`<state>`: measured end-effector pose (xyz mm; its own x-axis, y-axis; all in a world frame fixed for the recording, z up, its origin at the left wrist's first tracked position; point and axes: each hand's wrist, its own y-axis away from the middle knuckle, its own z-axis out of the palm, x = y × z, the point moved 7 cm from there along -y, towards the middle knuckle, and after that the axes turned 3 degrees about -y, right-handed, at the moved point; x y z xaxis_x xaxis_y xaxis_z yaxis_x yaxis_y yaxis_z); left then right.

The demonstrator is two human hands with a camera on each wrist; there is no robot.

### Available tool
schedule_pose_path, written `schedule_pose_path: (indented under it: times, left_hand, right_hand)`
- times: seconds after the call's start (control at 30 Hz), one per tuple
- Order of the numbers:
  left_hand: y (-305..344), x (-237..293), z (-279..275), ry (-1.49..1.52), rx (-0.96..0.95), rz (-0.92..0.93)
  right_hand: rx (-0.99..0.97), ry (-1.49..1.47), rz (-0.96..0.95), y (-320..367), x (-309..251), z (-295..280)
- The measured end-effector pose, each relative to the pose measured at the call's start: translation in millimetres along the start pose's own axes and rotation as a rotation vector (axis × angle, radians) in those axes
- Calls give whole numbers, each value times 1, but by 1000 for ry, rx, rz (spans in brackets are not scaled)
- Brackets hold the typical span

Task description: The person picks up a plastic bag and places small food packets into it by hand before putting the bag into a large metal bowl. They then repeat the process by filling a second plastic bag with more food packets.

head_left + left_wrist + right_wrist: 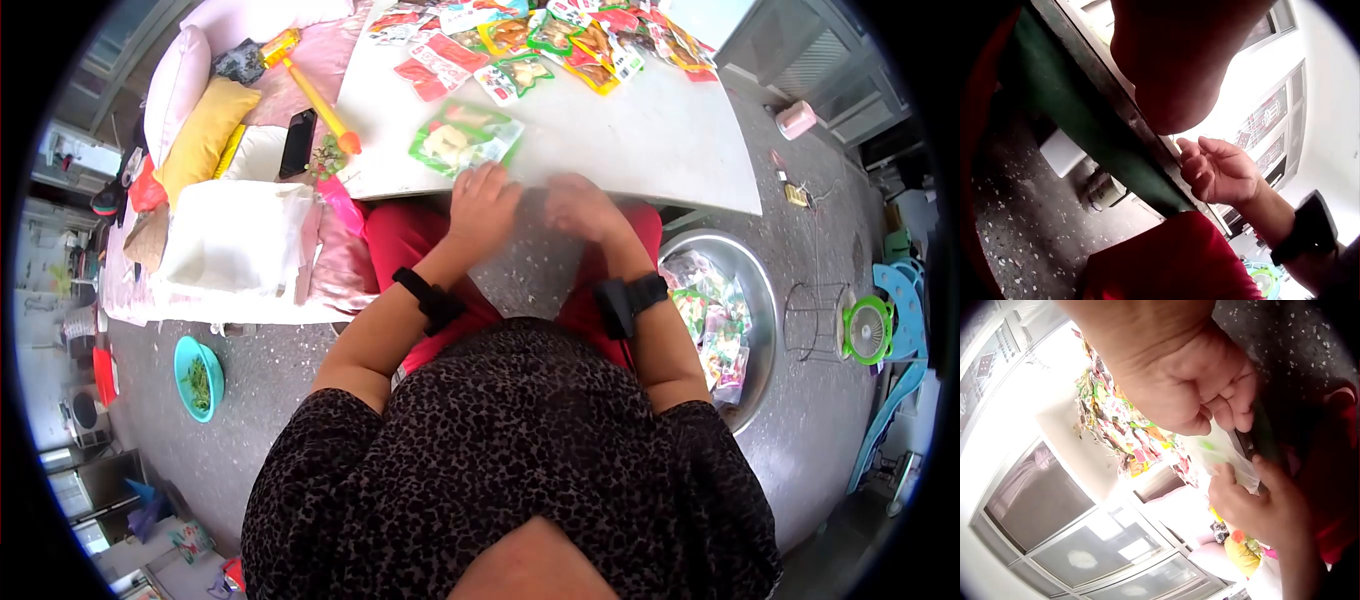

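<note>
A green-and-clear food packet (462, 140) with pale pieces inside lies at the near edge of the white table. My left hand (485, 208) pinches its near end between thumb and fingers; in the right wrist view, the packet's whitish edge (1244, 470) runs between them. To the right, my right hand (582, 208) is blurred, just off the table edge. Its fingers are loosely curled with nothing in them, as the left wrist view of the right hand (1219, 172) shows. Several similar packets (590, 45) are heaped at the table's far side.
On the floor to the right, a metal basin (768, 330) holds many packets. A pink-covered bed (345, 255) adjoins the table on the left, bearing a black phone (298, 143), a yellow stick-like toy (320, 105) and a white-lined tray (235, 240). A teal basin (183, 365) with greens stands below.
</note>
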<state>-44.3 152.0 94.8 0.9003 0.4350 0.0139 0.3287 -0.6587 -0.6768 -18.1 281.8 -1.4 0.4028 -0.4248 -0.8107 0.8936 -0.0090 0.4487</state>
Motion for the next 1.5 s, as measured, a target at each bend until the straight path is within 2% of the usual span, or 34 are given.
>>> schedule_pose_path:
  times: [0.03, 0.07, 0.13, 0.2, 0.27, 0.33, 0.43, 0.57, 0.67, 0.73, 0.77, 0.8, 0.83, 0.9, 0.93, 0.97, 1.07, 1.13, 1.2, 1.23, 1.33, 1.43, 1.47, 1.5]
  left_hand:
    - [2, -6, 7, -8, -62, 24]
    - [3, -8, 14, -2, -120, 63]
    - [-7, -6, 1, 46, -49, 79]
    - [-18, 4, -21, 194, 75, 122]
    - [-23, 18, -32, 274, 41, 157]
    - [-21, 36, -34, 285, 0, 217]
    - [-18, 56, -43, 332, -62, 246]
    - [-21, 75, -62, 372, -17, 269]
    - [-18, 76, -73, 382, 41, 253]
    - [-15, 67, -72, 396, 54, 221]
    - [-12, 61, -65, 391, 8, 187]
    - [-6, 53, -56, 386, -38, 154]
    - [2, 45, -47, 382, -85, 120]
    - [23, 26, -20, 426, -227, -4]
    - [38, 15, -3, 477, -312, -79]
    - [54, 4, 14, 527, -398, -155]
    - [93, -11, 44, 600, -517, -259]
    - [103, -14, 53, 629, -575, -298]
    - [109, -15, 58, 643, -608, -313]
    - [111, -15, 60, 644, -619, -318]
    - [114, -16, 62, 643, -654, -330]
    - [114, -17, 62, 647, -674, -337]
    - [114, -17, 61, 646, -674, -344]
    - [115, -17, 60, 646, -676, -352]
  right_hand:
    - [-22, -61, 23, -19, 12, -10]
    - [7, -54, 13, -8, 10, -10]
    - [114, 27, -28, 18, -8, 10]
    - [52, -122, 22, 18, -4, 26]
    - [-93, -328, 41, 8, -1, 40]
    - [-116, -428, -3, 29, -22, 57]
    - [119, -195, -141, 35, -30, 47]
    - [44, -48, -450, 54, -58, 45]
    - [142, 297, -409, 118, -98, 34]
    - [226, 349, -399, 151, -111, 7]
    - [339, 389, -373, 180, -119, -5]
    - [552, 328, -363, 208, -126, -17]
    - [601, 385, -361, 225, -126, -38]
    - [562, 208, -475, 240, -101, -108]
    - [545, 27, -567, 251, -92, -133]
    - [659, -100, -519, 269, -80, -150]
    - [790, -19, -392, 293, -30, -215]
    - [967, 47, -289, 303, 10, -239]
    - [830, 1265, -131, 287, 30, -257]
    - [659, 1860, -28, 276, 52, -261]
    - [762, 1700, -179, 281, 87, -272]
    - [967, 1466, -242, 282, 108, -287]
    - [937, 472, -337, 279, 135, -313]
    - [765, -506, -364, 263, 170, -319]
